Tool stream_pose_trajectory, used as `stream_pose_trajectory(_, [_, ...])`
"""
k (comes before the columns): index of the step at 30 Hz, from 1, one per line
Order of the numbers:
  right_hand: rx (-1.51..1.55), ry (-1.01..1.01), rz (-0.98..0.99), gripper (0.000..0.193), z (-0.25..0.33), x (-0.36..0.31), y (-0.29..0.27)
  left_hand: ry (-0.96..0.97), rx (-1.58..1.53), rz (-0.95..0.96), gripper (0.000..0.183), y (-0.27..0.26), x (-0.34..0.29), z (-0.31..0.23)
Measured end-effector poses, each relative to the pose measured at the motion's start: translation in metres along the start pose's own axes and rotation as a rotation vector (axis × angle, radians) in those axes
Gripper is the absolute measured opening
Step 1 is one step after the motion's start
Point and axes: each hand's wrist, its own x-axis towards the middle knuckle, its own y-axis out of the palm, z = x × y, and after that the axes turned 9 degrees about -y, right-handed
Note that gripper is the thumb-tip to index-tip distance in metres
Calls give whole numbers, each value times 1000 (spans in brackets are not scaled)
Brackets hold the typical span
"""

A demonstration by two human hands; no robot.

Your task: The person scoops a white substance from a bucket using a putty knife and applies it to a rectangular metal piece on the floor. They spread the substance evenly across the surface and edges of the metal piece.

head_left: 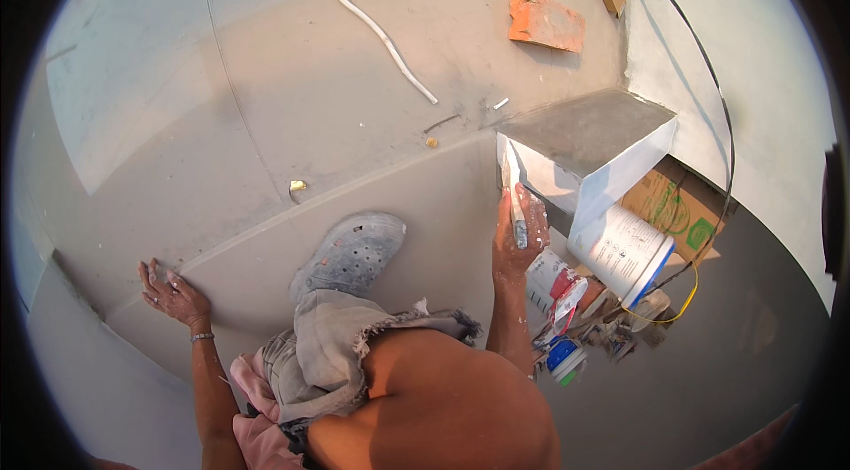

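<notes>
My right hand [524, 227] is closed around a slim, paint-smeared hand tool [513, 171]. Its pale, narrow upper end lies against or just before the white side of a grey-topped block [589, 129]; whether it is a brush or a scraper I cannot make out. My left hand [175, 296], fingers spread, rests on the edge of the grey step [266, 227] at the far left, holding nothing. Between my hands, a grey perforated clog [352, 253] is on my foot on the step, below a bent knee with frayed grey trousers [332, 346].
Right of my right hand stand a white bucket [620, 249], a smaller red-and-white container [553, 284], a blue-and-white one [562, 357] and a cardboard box [668, 213]. Black cable [713, 72] hangs beyond. A brick [546, 21] and white tube pieces [388, 47] lie on the upper surface.
</notes>
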Motion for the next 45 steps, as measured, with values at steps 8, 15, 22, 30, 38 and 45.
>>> stream_pose_trajectory(8, [-15,-68,-65,33,-22,-8,33,-20,3,5,47,-2,-1,0])
stream_pose_trajectory(15, [-121,50,-6,22,4,4,-7,3,11,-4,47,5,-1,8])
stream_pose_trajectory(22, [-192,355,-215,18,64,6,-82,34,16,-7,47,6,2,7])
stream_pose_trajectory(30, [157,343,-99,19,31,-8,-4,57,24,-21,45,3,4,5])
stream_pose_trajectory(38, [179,325,-111,18,10,-6,22,72,101,-41,47,4,5,12])
stream_pose_trajectory(45, [-117,265,-223,21,37,7,-84,79,62,-28,49,3,2,2])
